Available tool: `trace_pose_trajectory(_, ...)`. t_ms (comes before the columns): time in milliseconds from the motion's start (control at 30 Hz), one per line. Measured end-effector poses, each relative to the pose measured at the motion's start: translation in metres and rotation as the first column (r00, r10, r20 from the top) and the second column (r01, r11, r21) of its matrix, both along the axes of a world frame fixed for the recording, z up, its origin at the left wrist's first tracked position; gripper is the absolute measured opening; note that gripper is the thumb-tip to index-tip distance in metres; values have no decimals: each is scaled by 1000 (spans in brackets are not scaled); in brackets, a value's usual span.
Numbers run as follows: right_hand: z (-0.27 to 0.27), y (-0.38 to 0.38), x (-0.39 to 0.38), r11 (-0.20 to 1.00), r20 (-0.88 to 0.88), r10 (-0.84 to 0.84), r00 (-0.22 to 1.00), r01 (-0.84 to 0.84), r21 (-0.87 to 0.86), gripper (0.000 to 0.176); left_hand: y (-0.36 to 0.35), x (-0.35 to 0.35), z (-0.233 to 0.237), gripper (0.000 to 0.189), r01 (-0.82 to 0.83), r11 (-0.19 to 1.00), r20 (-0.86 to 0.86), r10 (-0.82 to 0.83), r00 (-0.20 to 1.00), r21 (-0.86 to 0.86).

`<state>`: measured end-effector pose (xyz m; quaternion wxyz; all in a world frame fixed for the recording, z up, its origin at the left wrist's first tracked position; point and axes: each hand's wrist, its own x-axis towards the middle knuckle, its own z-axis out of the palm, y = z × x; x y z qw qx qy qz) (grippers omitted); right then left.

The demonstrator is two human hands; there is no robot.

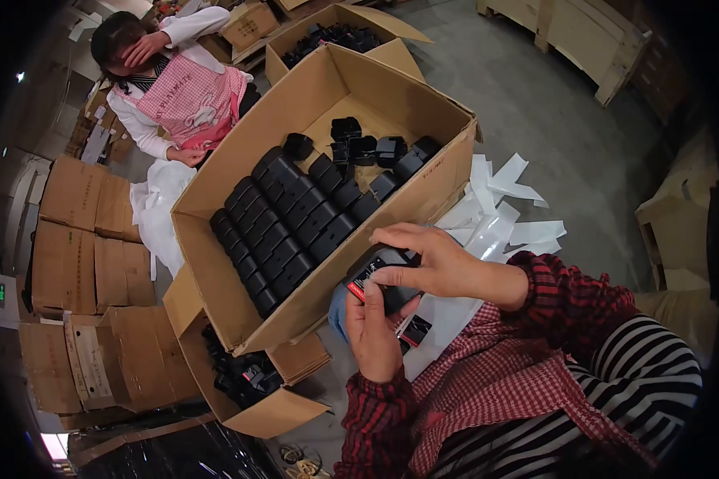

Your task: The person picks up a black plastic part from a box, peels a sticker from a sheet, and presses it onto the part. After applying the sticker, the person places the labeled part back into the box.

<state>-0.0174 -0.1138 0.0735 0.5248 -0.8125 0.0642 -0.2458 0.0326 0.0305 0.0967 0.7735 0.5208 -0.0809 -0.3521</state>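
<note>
Between my two hands is a black plastic part (396,297) with a red and black label (357,289) on its near left side. My left hand (377,339) grips it from below, with thumb and fingers closed around the label end. From the right, my right hand (455,267) curls over the top, its thumb pressing beside the label. Some of the part is hidden behind my fingers. Just under my hands, another red and black label or labelled piece (415,330) lies on white backing sheet (447,315).
A large open carton (407,88) holds rows of black parts (280,211). Smaller cartons of black parts stand behind it (391,57) and at its lower left (284,411). White strips (527,191) lie at right. A co-worker (188,96) sits across, one hand over the face.
</note>
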Motion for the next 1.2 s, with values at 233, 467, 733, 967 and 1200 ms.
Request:
trace_pose_trajectory(233,-11,-1,2,979,-138,143,980,-119,167,41,17,5,-14,20,-9,997,6,8,1000,70)
trace_pose_trajectory(467,8,-2,-12,876,-129,82,988,-10,483,29,33,13,-17,18,-107,994,-20,107,994,10)
trace_pose_trajectory(733,-27,4,-57,934,-187,216,958,-258,-246,43,120,38,-73,23,-352,933,83,347,934,74)
trace_pose_trajectory(967,-86,13,-81,828,-168,175,970,-237,-508,71,250,76,-87,35,-624,766,20,629,777,153)
trace_pose_trajectory(1200,-90,16,-80,876,-129,129,983,-174,-451,61,243,107,6,48,-497,803,243,437,866,329)
